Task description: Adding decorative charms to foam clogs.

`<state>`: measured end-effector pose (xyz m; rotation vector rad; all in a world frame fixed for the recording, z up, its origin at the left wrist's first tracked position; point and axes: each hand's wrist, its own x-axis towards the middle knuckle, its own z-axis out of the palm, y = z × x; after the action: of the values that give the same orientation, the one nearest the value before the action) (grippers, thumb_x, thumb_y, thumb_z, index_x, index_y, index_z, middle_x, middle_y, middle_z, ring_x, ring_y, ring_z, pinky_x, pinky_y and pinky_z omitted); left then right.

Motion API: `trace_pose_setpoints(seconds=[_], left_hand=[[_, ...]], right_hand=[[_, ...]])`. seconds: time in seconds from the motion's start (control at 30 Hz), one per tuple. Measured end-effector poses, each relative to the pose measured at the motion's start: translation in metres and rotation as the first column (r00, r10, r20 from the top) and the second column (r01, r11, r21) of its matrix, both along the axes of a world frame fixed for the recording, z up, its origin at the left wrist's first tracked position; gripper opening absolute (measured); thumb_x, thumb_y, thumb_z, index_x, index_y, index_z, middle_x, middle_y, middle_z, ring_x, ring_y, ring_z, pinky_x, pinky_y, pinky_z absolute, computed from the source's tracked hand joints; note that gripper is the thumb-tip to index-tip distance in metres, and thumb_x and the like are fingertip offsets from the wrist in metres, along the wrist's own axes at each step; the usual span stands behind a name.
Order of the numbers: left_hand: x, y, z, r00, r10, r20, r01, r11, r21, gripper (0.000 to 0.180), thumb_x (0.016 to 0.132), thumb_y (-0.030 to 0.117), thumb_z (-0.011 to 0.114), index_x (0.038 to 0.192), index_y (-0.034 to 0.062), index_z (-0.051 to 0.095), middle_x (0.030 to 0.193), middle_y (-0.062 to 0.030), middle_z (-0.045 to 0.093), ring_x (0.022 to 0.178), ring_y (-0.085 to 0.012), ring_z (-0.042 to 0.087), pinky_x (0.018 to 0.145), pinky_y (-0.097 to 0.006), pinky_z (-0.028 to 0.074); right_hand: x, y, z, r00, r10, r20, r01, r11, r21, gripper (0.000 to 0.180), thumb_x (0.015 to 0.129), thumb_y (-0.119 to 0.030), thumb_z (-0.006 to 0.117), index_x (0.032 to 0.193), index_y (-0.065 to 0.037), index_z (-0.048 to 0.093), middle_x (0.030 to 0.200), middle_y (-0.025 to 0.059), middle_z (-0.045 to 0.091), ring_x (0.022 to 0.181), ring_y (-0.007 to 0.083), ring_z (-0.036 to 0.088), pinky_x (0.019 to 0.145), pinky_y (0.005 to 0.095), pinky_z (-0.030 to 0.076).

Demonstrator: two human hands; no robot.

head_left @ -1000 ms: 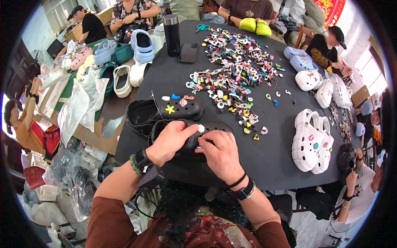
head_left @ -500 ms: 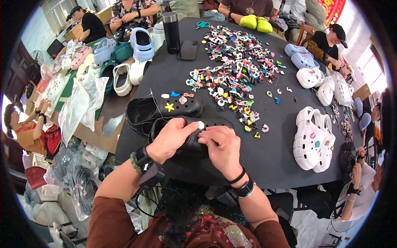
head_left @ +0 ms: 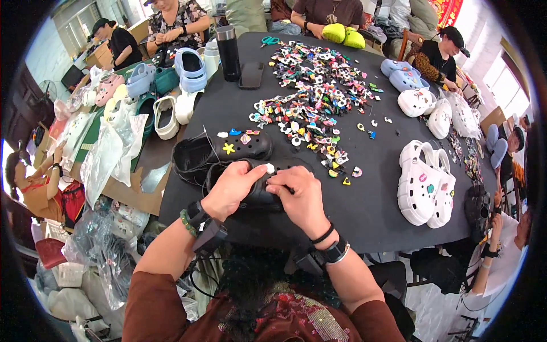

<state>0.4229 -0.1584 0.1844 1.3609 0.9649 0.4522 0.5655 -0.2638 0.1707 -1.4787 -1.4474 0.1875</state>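
Observation:
A black clog [head_left: 261, 200] lies sideways on the table in front of me, mostly covered by my hands. My left hand [head_left: 231, 188] is closed round it, its thumb beside a small white shoe charm [head_left: 269, 169] on the upper. My right hand [head_left: 300, 196] is pinched just right of that charm; its fingertips hide what they hold, if anything. Beyond lies a second black clog [head_left: 257, 149], its upper carrying a yellow starfish charm [head_left: 228, 148] and several other charms. A thin dark cord trails at the heels of the pair.
A big heap of loose charms [head_left: 319, 85] spreads past the clogs. White clogs [head_left: 416, 191] with charms stand at right. A black bottle [head_left: 228, 54] and a phone [head_left: 251, 76] are at the far left. Other clogs and plastic bags crowd the left table. Several people sit around.
The view has shifted slightly, so the table's things appear a little further left. My hands stay at the same clog; my right fingertips are still close to the white charm.

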Motion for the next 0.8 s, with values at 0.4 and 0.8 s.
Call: trace_pose_setpoints(seconds=[0.4, 0.8], left_hand=[[-0.001, 0.003, 0.023, 0.979, -0.128, 0.158, 0.179, 0.911, -0.370, 0.031, 0.094, 0.030, 0.066, 0.101, -0.0007, 0.068, 0.090, -0.0030, 0.070, 0.074, -0.0105, 0.065, 0.068, -0.027, 0.052], [-0.002, 0.011, 0.001, 0.948, -0.203, 0.245, 0.292, 0.862, -0.415, 0.022, 0.094, 0.015, 0.062, 0.106, -0.0021, 0.066, 0.098, -0.0064, 0.071, 0.083, -0.0128, 0.067, 0.077, -0.029, 0.054]], right_hand=[[0.038, -0.041, 0.007, 0.991, 0.012, 0.136, -0.011, 1.000, -0.004, 0.051, 0.062, -0.013, 0.087, 0.106, -0.006, 0.062, 0.111, 0.0094, 0.059, 0.110, 0.0313, 0.054, 0.094, 0.0410, 0.045], [0.053, -0.013, -0.010, 0.977, 0.081, 0.199, -0.097, 0.992, 0.074, 0.033, 0.057, -0.009, 0.086, 0.086, -0.010, 0.070, 0.095, 0.0022, 0.064, 0.091, 0.0251, 0.058, 0.079, 0.0365, 0.046]])
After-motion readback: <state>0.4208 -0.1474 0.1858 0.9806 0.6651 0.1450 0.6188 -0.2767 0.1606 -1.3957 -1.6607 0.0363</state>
